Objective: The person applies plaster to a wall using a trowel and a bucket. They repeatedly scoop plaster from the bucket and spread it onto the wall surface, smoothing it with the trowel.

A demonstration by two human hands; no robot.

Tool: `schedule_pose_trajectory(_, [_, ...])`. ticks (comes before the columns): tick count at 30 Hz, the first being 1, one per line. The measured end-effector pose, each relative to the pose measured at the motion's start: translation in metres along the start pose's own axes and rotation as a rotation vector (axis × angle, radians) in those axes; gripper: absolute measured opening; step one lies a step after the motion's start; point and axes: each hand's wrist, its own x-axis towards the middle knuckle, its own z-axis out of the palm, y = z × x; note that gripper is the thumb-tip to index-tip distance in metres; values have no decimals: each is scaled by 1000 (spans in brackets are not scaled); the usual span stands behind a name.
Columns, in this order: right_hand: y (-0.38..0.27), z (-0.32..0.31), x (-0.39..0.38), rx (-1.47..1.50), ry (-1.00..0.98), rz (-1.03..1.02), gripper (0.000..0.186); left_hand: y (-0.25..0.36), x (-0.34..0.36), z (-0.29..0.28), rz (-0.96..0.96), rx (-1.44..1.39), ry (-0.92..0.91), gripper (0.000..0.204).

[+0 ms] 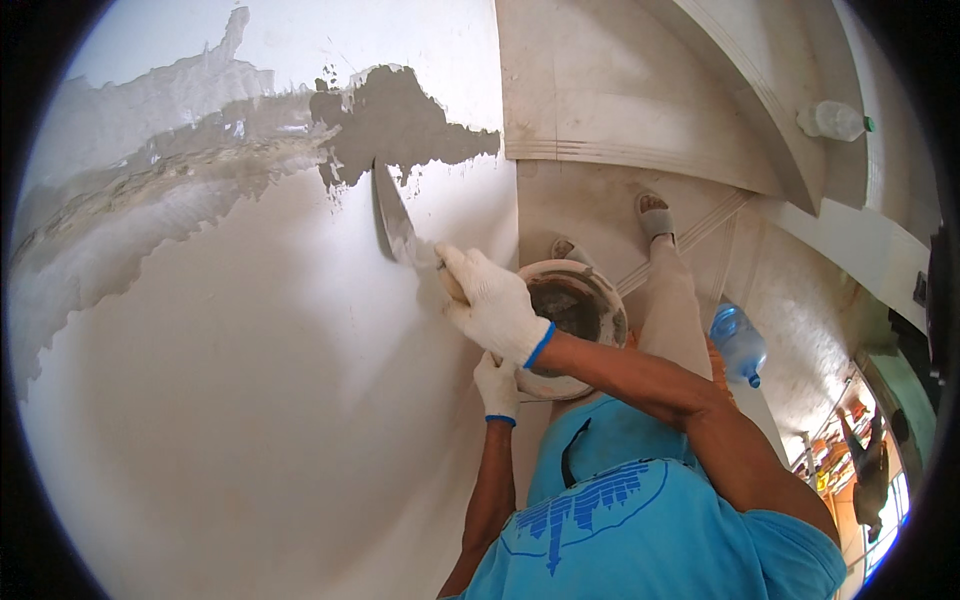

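Trowel is clamped in the right hand, its blade set at the grey plaster on the wall, while the left hand is noted beside the bucket, grip undeterminable.

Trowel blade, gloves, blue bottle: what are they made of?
Trowel blade: likely metal, smooth; thin with a grey sheen. Gloves: probably knitted cotton or a blend; matte, off-white, cloth-like. Blue bottle: seemingly plastic, glossy; translucent with bright highlights.

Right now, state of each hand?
Left white-gloved hand: curled beside the round, grey-smeared bucket; grip cannot be told.
Right white-gloved hand: closed, holding a flat grey metal trowel.
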Motion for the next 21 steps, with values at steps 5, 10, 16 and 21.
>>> schedule_pose_trajectory(5, [-6, -59, -30, -16, -333, 38, 66, -12, 3, 5, 76, -68, 48, 27])
schedule_pose_trajectory(10, [39, -76, -28, 34, -102, 183, 65, 40, -8, 21, -32, -70, 47, 28])
schedule_pose_trajectory(16, [80, -42, 25, -78, -24, 255, 66, 20, -5, 32, 6, -32, 67, 28])
schedule_pose_trajectory(21, [91, 0, 44, -52, 101, 244, 65, 19, -15, 37, -6, -127, 77, 29])
